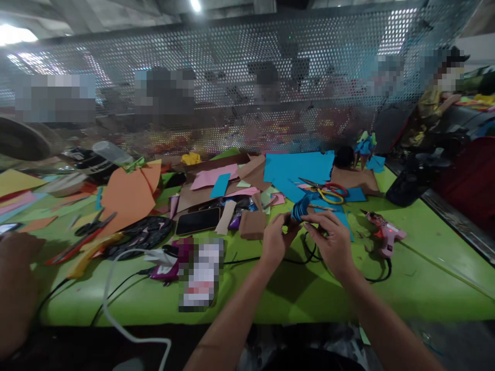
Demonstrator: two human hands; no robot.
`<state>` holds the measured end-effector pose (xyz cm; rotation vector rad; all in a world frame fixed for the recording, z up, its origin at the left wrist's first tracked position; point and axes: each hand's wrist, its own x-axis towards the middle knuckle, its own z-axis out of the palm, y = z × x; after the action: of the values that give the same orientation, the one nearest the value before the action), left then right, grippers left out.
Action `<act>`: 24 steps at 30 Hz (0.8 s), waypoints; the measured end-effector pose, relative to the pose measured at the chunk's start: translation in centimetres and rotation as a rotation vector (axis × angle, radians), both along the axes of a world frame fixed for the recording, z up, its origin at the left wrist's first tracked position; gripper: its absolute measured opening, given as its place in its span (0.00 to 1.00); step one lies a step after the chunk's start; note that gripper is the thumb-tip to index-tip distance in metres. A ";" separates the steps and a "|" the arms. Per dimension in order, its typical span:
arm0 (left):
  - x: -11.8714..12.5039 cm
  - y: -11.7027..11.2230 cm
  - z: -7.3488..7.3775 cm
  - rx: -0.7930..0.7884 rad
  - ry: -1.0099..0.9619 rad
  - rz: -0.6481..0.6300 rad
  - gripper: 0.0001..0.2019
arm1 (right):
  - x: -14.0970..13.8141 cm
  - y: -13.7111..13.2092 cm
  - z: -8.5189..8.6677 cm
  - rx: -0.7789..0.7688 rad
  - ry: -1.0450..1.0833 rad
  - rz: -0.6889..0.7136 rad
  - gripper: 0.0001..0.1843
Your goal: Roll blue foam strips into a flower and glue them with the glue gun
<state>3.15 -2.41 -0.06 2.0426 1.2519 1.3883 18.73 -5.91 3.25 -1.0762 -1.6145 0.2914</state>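
A small blue pleated paper piece (300,207) is held up over the green table, between the fingertips of both hands. My left hand (275,238) grips it from the left with curled fingers. From the right, my right hand (331,238) pinches its lower edge; the exact finger contact is partly hidden. Just behind the hands lie scissors (333,195) with red and yellow handles, on blue paper sheets (299,167). To the right of my right hand, a pink glue gun (390,237) rests on the table, its cord running toward the front.
Left of my hands are a brown folded piece (252,225), a dark phone (198,221) and a blurred-out phone (201,275). Orange paper (129,193) and a yellow glue gun (93,257) lie farther left, near another person's arm (17,288). A perforated metal screen (232,123) stands behind.
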 end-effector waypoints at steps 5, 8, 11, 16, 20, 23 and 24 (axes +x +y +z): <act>0.2 -0.2 0.2 0.050 0.016 0.019 0.06 | 0.1 0.0 -0.2 -0.043 -0.047 -0.051 0.06; 0.2 -0.2 0.2 0.034 0.030 0.018 0.06 | 0.1 0.0 -0.1 -0.049 -0.080 -0.066 0.06; 0.1 -0.1 0.0 0.020 0.025 -0.002 0.08 | 0.2 0.1 -0.1 -0.032 -0.111 -0.061 0.05; 0.1 0.1 0.0 -0.012 -0.004 -0.038 0.08 | 0.2 0.1 -0.1 -0.030 -0.140 -0.057 0.07; 0.2 0.0 0.2 -0.041 -0.028 -0.059 0.07 | 0.3 0.0 0.0 -0.055 -0.152 -0.048 0.07; 0.2 0.0 0.4 -0.048 -0.031 -0.062 0.07 | 0.3 0.0 0.1 -0.057 -0.137 -0.043 0.07; 0.2 -0.1 0.5 -0.042 -0.029 -0.058 0.06 | 0.3 0.0 0.1 -0.061 -0.131 -0.038 0.07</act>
<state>3.32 -2.46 0.42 2.0072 1.1897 1.3493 19.03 -5.93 3.32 -1.1922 -1.7086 0.2500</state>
